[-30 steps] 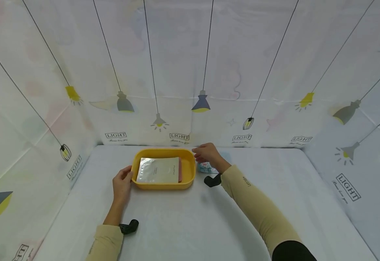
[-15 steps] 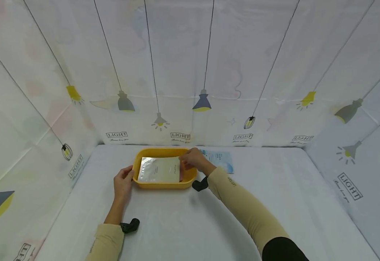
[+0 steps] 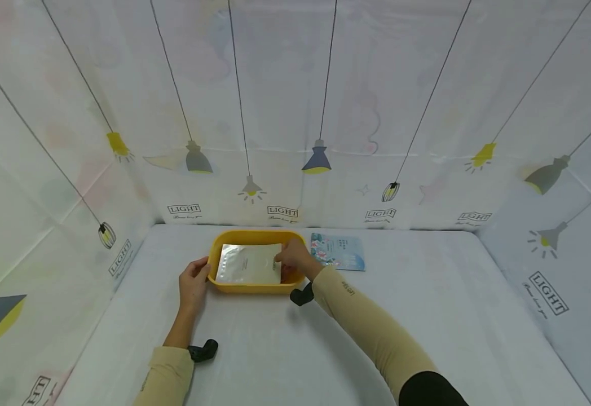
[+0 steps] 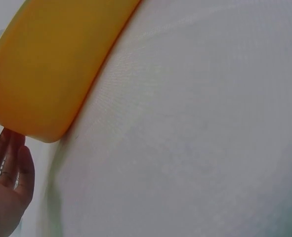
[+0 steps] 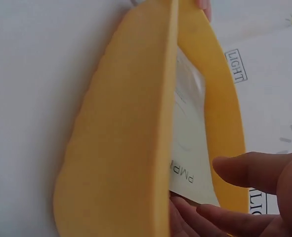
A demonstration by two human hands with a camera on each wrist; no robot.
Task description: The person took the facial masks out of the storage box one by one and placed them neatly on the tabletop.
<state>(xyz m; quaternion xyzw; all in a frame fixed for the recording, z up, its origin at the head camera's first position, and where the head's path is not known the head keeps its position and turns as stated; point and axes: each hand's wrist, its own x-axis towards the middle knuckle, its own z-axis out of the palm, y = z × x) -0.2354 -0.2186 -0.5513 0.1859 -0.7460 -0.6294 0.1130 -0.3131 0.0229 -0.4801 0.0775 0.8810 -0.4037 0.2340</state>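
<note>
Rounded yellow tray (image 3: pixel 255 289) holds a glossy, probably foil pouch (image 3: pixel 248 265)

Right hand (image 3: pixel 294 256) holds its thumb (image 5: pixel 254 170) apart from its fingers (image 5: pixel 237 220).

We see a white tabletop (image 3: pixel 255 349) before a pale backdrop (image 3: pixel 280 84) printed with hanging lamps (image 3: pixel 317 161), framed LIGHT lettering (image 3: pixel 282 211) and faint pastel patches (image 3: pixel 95 183)
</note>
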